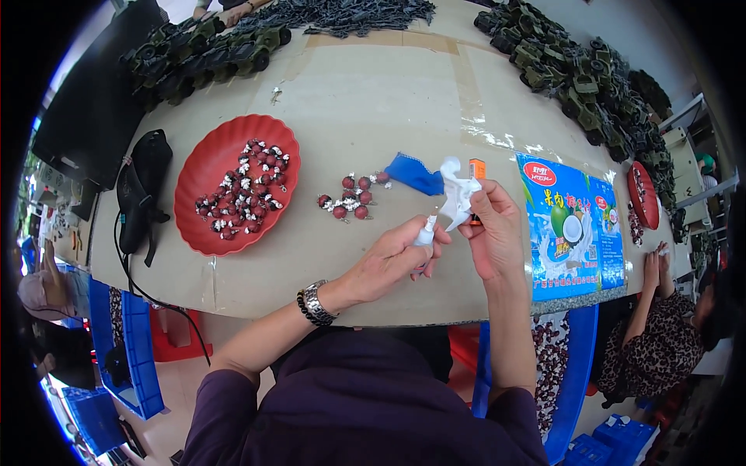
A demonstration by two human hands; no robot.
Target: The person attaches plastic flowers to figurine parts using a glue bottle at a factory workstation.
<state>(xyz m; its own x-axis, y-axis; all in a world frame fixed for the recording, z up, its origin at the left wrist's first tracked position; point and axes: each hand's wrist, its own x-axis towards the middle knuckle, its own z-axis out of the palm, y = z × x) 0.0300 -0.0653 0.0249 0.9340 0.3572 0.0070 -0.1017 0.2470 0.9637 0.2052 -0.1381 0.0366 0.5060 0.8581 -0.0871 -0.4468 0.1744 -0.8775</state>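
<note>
Pinching white wrap near table edge.

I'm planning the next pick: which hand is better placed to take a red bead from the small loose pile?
Left, probably: the left hand lies nearer the small loose pile, pinching only a small white piece; the right hand holds crumpled white material.

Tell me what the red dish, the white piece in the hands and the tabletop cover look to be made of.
Red dish: likely moulded plastic, smooth and matte, with an even scalloped rim.
White piece: seems soft plastic or thin film; it crumples and folds between the right hand and left hand. Unsure.
Tabletop cover: cardboard by its tan, dull face, joined with glossy tape strips.
</note>
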